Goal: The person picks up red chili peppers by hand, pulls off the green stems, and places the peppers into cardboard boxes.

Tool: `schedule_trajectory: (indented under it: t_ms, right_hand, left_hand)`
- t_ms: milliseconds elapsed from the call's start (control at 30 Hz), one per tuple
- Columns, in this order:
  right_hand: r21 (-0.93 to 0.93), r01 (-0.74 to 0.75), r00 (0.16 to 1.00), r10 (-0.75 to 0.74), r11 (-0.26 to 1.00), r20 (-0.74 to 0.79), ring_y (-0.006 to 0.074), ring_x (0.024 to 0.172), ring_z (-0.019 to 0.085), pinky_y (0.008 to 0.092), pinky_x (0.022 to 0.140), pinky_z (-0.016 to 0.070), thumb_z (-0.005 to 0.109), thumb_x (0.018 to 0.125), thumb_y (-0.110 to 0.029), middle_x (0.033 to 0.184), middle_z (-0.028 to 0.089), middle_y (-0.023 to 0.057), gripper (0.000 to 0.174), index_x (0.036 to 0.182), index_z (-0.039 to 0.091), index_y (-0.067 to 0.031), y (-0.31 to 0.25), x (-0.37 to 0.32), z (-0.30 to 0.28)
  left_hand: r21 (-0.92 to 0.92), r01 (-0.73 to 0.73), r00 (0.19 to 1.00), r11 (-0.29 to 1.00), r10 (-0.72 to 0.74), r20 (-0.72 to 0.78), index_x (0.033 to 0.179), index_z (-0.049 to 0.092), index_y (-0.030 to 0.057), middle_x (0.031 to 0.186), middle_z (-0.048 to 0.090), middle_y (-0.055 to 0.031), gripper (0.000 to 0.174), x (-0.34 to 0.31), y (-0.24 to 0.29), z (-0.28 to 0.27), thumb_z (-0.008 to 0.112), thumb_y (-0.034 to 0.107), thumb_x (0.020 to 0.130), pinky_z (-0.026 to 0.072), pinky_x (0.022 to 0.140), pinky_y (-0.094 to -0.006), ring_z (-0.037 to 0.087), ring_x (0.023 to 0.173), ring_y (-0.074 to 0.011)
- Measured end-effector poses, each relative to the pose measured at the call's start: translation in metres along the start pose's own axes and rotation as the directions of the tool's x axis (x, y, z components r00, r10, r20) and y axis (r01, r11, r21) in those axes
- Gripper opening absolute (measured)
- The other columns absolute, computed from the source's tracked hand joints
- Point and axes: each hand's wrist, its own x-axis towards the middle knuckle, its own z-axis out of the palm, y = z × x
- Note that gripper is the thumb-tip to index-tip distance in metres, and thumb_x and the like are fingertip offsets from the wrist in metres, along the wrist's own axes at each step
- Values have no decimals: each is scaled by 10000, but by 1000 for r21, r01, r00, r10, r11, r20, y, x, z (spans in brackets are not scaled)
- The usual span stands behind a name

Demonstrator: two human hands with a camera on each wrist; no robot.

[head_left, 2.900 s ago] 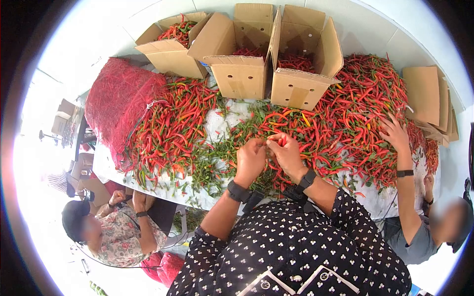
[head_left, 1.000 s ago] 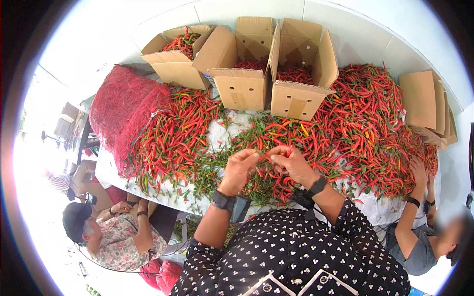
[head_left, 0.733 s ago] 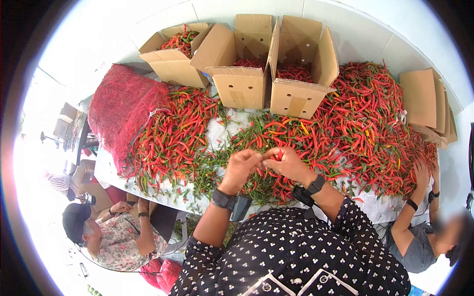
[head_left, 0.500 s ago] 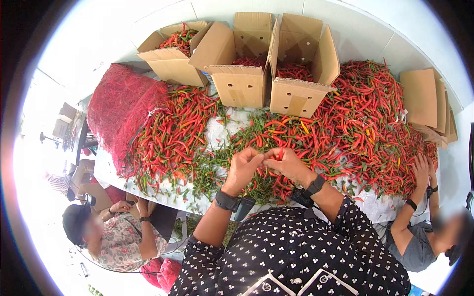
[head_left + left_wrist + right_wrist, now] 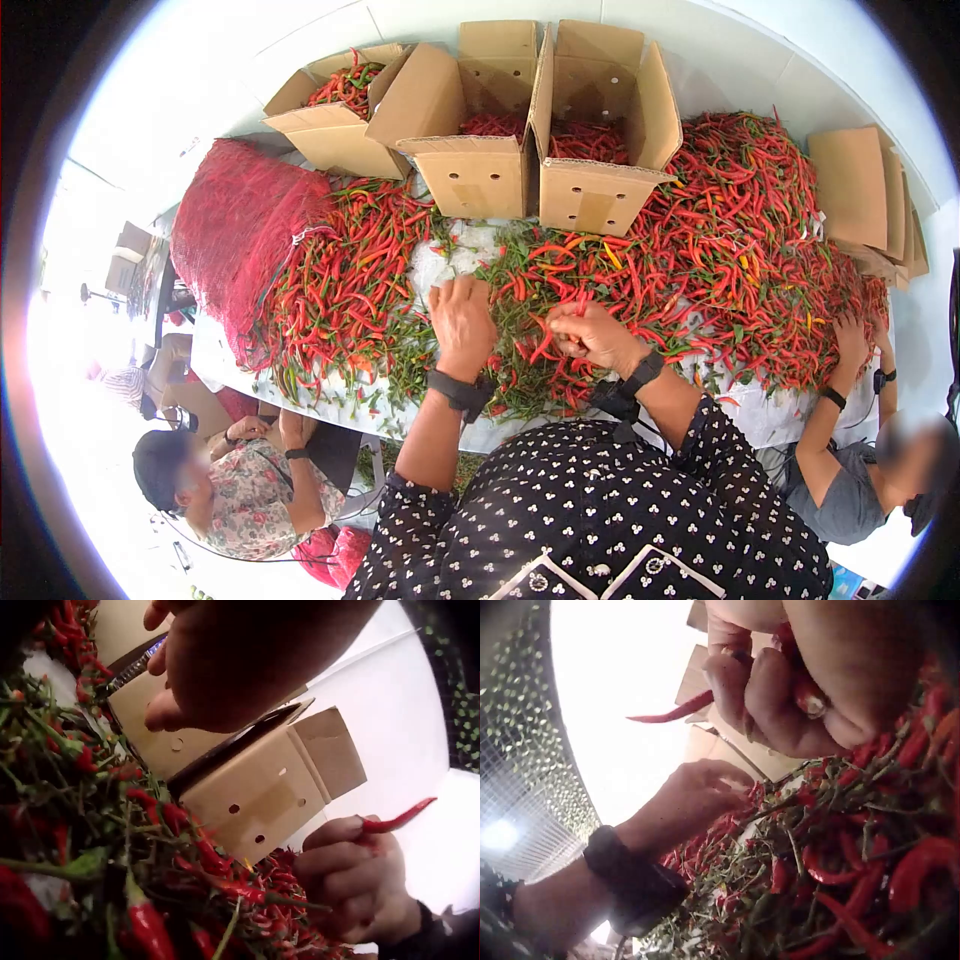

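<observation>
My right hand (image 5: 598,338) grips a few red chillies in its curled fingers. One chilli (image 5: 671,712) sticks out past the fingers, and the cut end of another (image 5: 810,701) shows inside the palm in the right wrist view. To its left, my left hand (image 5: 463,325) is apart from it, fingers loose and pointing away from me, above green stems and leaves (image 5: 410,350). Nothing shows between its fingers (image 5: 161,712) in the left wrist view. A wide heap of red chillies (image 5: 730,230) lies ahead and to the right of my right hand.
Three open cardboard boxes (image 5: 595,195) holding chillies stand along the back. A red mesh sack (image 5: 250,230) spills chillies (image 5: 350,270) at the left. Folded cardboard (image 5: 855,190) leans at the right. One person (image 5: 250,490) sits at the left; another (image 5: 840,480) reaches into the right heap.
My hands were together at the fingertips over a chilli. The left hand has since drawn away to the left and loosened, while the right stays nearly in place with chillies in its grip.
</observation>
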Motion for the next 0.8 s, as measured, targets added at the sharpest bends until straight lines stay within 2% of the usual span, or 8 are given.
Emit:
schedule_trajectory:
  t_ms: [67, 133, 233, 367, 500, 633, 700, 800]
  right_hand:
    - [117, 23, 1000, -23, 993, -1, 90, 505, 449, 201, 411, 293, 527, 836, -113, 626, 486, 2, 90, 816, 563, -33, -2, -4, -6]
    - [313, 27, 999, -38, 949, 28, 122, 551, 483, 206, 409, 304, 482, 859, -158, 692, 517, 44, 146, 829, 558, -38, -1, -4, -13]
    - [434, -10, 991, -50, 901, 128, 131, 577, 513, 208, 408, 320, 486, 858, -164, 706, 527, 44, 146, 852, 561, -38, -2, -2, -17]
    - [418, -27, 1000, 29, 908, 0, 129, 592, 534, 205, 406, 331, 511, 866, -183, 708, 534, 36, 153, 871, 568, -42, -7, -7, -12]
    - [254, 32, 993, -3, 967, -114, 83, 570, 528, 192, 409, 355, 580, 862, -171, 706, 542, -4, 133, 922, 575, -53, 4, 2, -13]
    - [-18, 83, 972, -85, 996, -217, 62, 544, 503, 188, 428, 332, 608, 839, -129, 662, 523, -27, 134, 946, 585, -51, 6, 12, 1]
    - [-249, 162, 954, -217, 955, -209, 56, 537, 490, 192, 440, 336, 615, 833, -124, 674, 535, -20, 141, 949, 589, -46, 6, 18, 6]
    - [-227, 155, 951, -207, 961, -229, 57, 524, 470, 199, 469, 354, 614, 834, -122, 675, 535, -17, 91, 878, 583, -49, -2, 14, 12]
  left_hand:
    - [24, 8, 994, 1000, -5, -110, 742, 601, 83, 788, 540, -92, 69, 11, -1, 1, 558, 101, 692, 367, 747, -403, 522, 806, -279]
    - [-52, 113, 964, 992, -97, 247, 788, 653, 87, 862, 560, -114, 133, 14, 3, 14, 581, 153, 699, 356, 784, -407, 513, 905, -279]
    - [59, 109, 912, 992, -123, 391, 788, 659, 86, 883, 567, -127, 157, 17, 16, 31, 603, 201, 699, 362, 799, -406, 521, 914, -284]
    - [24, 130, 914, 991, -129, 385, 764, 645, 71, 880, 565, -125, 164, 15, 18, 38, 606, 212, 692, 367, 804, -427, 521, 900, -299]
    - [-111, 157, 918, 981, -104, 383, 776, 626, 62, 860, 573, -113, 143, -2, 13, 33, 604, 174, 689, 366, 794, -434, 521, 898, -303]
    - [-419, 238, 943, 876, -105, 315, 849, 582, 33, 813, 593, -125, 141, -7, 22, 3, 620, 100, 730, 420, 725, -420, 558, 815, -325]
    - [-575, 170, 947, 800, 29, 319, 877, 582, 16, 774, 600, -142, 149, -10, 28, -3, 607, 74, 741, 446, 674, -408, 575, 760, -334]
    - [-654, 198, 957, 730, -1, 289, 938, 607, 0, 796, 625, -159, 187, -15, 31, -9, 604, 83, 771, 466, 646, -358, 615, 724, -273]
